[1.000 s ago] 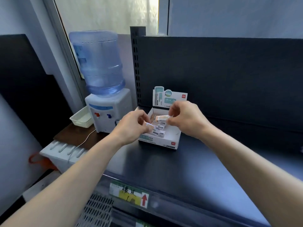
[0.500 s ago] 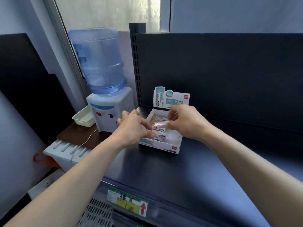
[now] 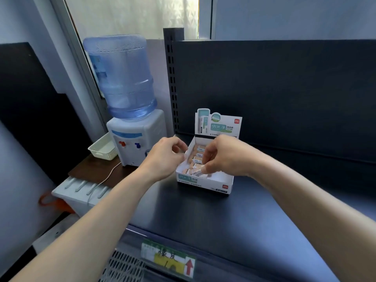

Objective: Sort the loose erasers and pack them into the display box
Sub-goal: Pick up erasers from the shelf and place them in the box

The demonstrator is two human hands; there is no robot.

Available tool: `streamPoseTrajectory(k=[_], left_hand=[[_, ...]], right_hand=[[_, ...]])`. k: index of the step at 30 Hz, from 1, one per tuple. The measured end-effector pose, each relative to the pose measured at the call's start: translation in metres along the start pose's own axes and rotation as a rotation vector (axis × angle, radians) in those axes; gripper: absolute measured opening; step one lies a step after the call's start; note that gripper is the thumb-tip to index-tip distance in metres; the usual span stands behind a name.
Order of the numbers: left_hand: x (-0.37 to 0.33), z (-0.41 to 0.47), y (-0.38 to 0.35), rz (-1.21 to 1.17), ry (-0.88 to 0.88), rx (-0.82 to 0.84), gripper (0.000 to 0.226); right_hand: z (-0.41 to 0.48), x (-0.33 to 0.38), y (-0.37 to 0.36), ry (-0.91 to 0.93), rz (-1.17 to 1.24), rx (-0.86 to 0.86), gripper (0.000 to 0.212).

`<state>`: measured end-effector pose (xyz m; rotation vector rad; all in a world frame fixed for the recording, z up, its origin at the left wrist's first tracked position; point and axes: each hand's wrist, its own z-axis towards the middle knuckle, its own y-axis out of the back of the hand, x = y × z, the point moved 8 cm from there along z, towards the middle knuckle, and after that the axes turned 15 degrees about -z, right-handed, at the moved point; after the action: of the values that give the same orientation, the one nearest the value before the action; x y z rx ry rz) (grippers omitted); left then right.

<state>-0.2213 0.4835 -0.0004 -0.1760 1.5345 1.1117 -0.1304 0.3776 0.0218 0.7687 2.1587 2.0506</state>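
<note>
right hand [image 3: 223, 157] pinches eraser [image 3: 200, 173] in display box [image 3: 221, 182] (front row) | left hand [image 3: 164, 157] curled, seemingly empty

"纳米净" on display box [image 3: 218, 127]

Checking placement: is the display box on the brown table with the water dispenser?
No, the display box stands on the dark shelf, right of the water dispenser.
</note>
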Motion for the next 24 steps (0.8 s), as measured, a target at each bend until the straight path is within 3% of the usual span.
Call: streamPoseTrajectory(k=[6,10,13,18,24], left_hand=[[0.015,0.008,-0.005,-0.148,0.018,0.109,0.015],[0.017,0.013,-0.008,-0.178,-0.015,0.159,0.016],[0.017,0.015,-0.010,-0.193,-0.011,0.197,0.016],[0.015,0.016,-0.012,-0.214,-0.019,0.248,0.017],[0.014,0.017,-0.013,-0.208,-0.028,0.290,0.019]], right_hand=[[0.005,0.006,-0.016,-0.118,0.036,0.098,0.005],[0.005,0.006,-0.021,-0.198,0.000,0.104,0.019],[0.007,0.003,-0.024,-0.267,-0.020,0.089,0.025],[0.011,0.003,-0.025,-0.333,0.014,0.071,0.010],[0.020,0.001,-0.029,-0.385,-0.040,-0.002,0.016]])
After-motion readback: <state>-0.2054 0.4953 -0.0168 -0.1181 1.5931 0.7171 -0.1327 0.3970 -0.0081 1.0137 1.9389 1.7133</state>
